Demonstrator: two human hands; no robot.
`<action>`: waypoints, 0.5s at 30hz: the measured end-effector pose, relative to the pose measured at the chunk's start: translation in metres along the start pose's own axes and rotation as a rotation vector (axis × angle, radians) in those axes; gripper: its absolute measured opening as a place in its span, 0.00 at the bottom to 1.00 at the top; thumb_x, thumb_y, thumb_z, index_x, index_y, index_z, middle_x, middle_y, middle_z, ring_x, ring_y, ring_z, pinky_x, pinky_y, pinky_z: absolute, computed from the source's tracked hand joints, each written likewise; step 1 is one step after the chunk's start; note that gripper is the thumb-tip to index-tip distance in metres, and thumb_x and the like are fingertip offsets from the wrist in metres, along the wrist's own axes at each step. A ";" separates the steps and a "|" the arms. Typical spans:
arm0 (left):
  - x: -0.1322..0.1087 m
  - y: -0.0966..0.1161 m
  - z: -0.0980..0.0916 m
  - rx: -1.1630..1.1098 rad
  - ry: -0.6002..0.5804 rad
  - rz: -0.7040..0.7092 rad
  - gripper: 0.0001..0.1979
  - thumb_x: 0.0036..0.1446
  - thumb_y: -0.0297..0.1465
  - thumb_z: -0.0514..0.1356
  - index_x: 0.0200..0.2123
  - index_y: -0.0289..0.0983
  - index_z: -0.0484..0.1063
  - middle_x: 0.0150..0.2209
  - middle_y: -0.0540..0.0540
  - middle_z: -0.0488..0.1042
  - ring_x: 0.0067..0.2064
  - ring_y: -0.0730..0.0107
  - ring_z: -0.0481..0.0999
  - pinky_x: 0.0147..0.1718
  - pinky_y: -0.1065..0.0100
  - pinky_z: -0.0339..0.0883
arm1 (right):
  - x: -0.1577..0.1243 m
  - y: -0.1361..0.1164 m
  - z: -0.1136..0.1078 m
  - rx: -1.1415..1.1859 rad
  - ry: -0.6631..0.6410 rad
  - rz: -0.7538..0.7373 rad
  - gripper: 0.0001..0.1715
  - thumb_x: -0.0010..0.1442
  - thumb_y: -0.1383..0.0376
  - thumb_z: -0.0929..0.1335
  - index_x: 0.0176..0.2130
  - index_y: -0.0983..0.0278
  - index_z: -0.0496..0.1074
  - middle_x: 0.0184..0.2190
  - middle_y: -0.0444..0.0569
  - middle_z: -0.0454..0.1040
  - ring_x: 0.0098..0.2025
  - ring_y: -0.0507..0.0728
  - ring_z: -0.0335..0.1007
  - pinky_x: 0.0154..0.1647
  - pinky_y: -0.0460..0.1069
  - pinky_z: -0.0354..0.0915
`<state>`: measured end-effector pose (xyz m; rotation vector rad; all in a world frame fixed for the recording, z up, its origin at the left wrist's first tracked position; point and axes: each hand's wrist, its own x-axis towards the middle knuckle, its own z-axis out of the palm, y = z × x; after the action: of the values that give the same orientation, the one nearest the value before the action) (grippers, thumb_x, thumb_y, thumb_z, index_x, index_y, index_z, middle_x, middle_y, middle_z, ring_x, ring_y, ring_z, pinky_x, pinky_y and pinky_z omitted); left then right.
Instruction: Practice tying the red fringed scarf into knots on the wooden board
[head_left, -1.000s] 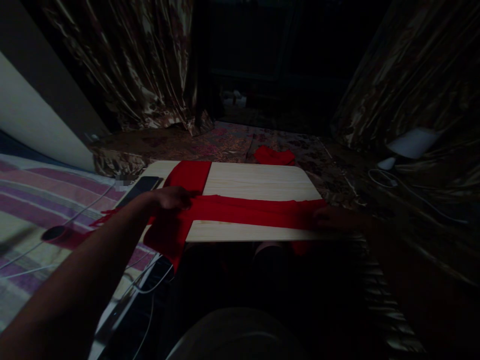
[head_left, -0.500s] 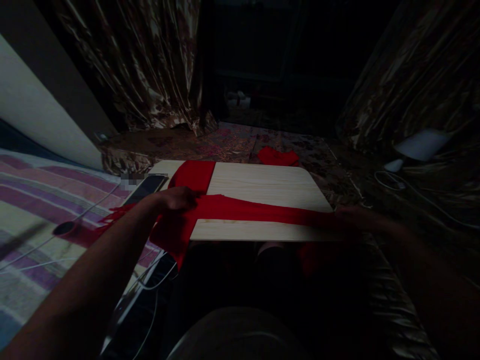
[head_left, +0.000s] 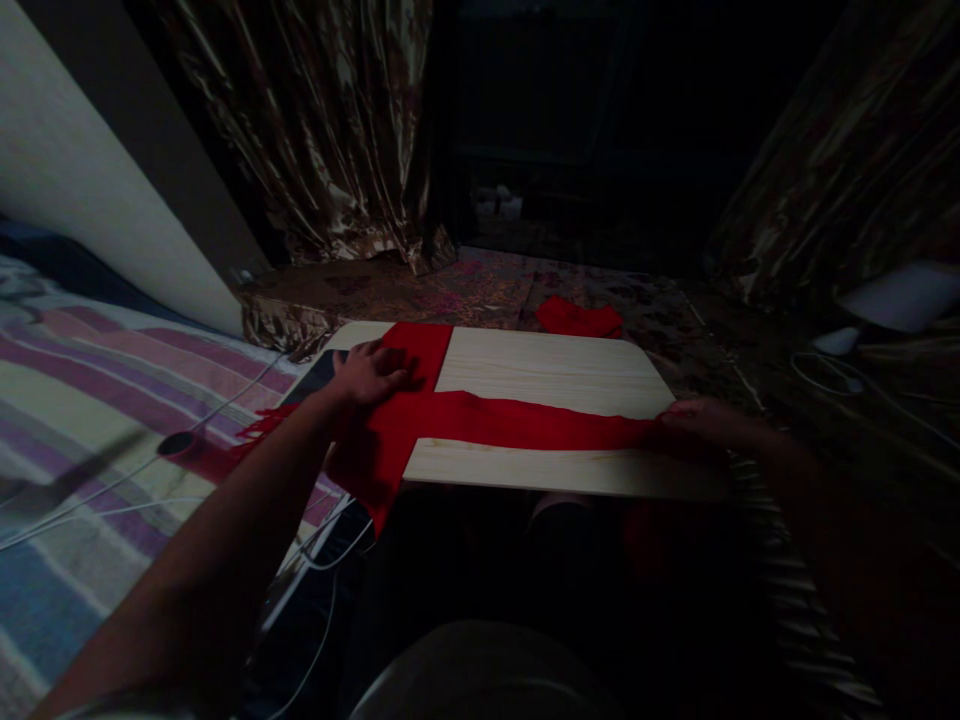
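Observation:
A red cloth [head_left: 517, 420] lies across a pale wooden board [head_left: 555, 365]. One wide strip of it runs front to back over the board's left side, with a corner hanging past the near edge. A narrower strip stretches sideways toward the right edge. My left hand [head_left: 367, 373] rests on the cloth where the strips meet, fingers spread. My right hand [head_left: 694, 420] is closed on the narrow strip's right end at the board's edge. Beside my left hand lies a dark flat phone-like thing [head_left: 315, 374], partly covered by the hand and arm.
On the left is a striped bedspread [head_left: 82, 400] with white cables and a red tube-like thing [head_left: 199, 455]. Behind the board, another red cloth [head_left: 577, 316] lies on the patterned carpet. A white lamp [head_left: 900, 300] stands at the right. Curtains [head_left: 322, 130] hang behind.
My left hand has opened and now lies flat on the cloth, slightly farther back. My right hand still grips the strip's end. The view has shifted a little left.

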<state>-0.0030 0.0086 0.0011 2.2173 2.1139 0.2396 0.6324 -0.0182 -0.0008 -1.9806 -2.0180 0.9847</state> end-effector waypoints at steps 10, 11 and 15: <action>0.018 -0.021 0.009 -0.018 0.026 -0.054 0.37 0.62 0.57 0.50 0.66 0.44 0.67 0.71 0.41 0.59 0.70 0.42 0.58 0.65 0.48 0.54 | 0.010 -0.016 0.000 0.198 0.030 0.003 0.28 0.52 0.40 0.72 0.34 0.62 0.77 0.32 0.52 0.80 0.31 0.59 0.74 0.32 0.51 0.68; 0.015 -0.016 0.008 -0.015 0.068 -0.039 0.35 0.62 0.56 0.50 0.65 0.44 0.69 0.71 0.41 0.61 0.69 0.42 0.59 0.65 0.47 0.54 | 0.012 -0.018 -0.002 0.238 0.086 0.019 0.27 0.54 0.41 0.72 0.35 0.62 0.77 0.33 0.52 0.81 0.32 0.60 0.75 0.33 0.52 0.69; 0.001 0.016 0.004 -0.078 0.173 0.154 0.31 0.63 0.53 0.51 0.58 0.39 0.74 0.60 0.39 0.73 0.61 0.49 0.69 0.61 0.54 0.61 | 0.027 -0.027 0.000 0.049 0.370 0.105 0.18 0.63 0.52 0.67 0.35 0.63 0.78 0.36 0.56 0.81 0.36 0.60 0.75 0.39 0.53 0.68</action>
<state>0.0139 0.0086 0.0001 2.3939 1.9736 0.5317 0.6065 0.0095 0.0045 -2.0770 -1.6915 0.6188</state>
